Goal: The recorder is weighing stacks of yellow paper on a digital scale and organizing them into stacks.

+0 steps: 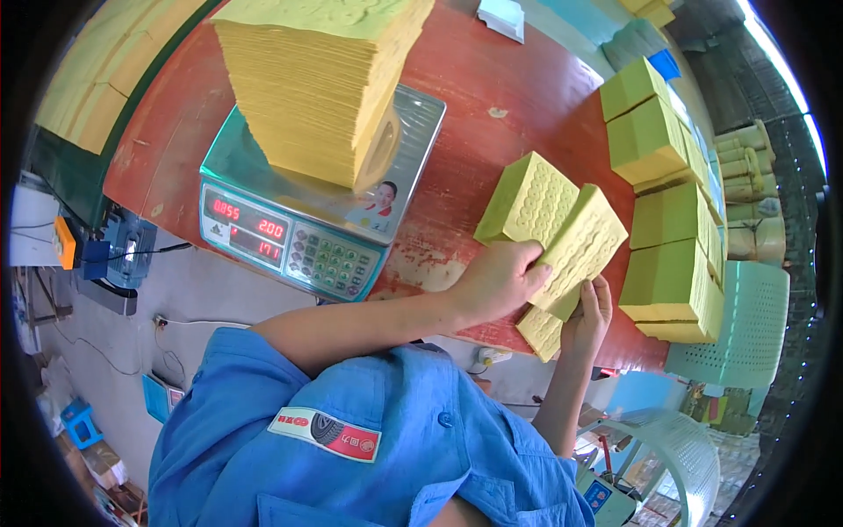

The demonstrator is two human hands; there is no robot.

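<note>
Between my hands I hold a thin stack of yellow embossed paper (584, 250), tilted over the right part of the table. My left hand (500, 279) grips its left edge with the thumb on top. My right hand (588, 318) is closed on its lower corner. Just behind it stands a thicker block of yellow paper (531, 198) with a scalloped pattern. Another small piece of yellow paper (540, 332) lies under my hands at the table edge. To the left, a tall stack of yellow paper (303, 97) rests on a digital scale (290, 237) with lit red digits.
The red table (474, 97) has worn patches. Several yellow paper blocks (672, 211) line its right side, beside a perforated pale green chair back (742, 325). A small white stack (502, 18) lies at the far edge. Cables (206, 322) run below on the left.
</note>
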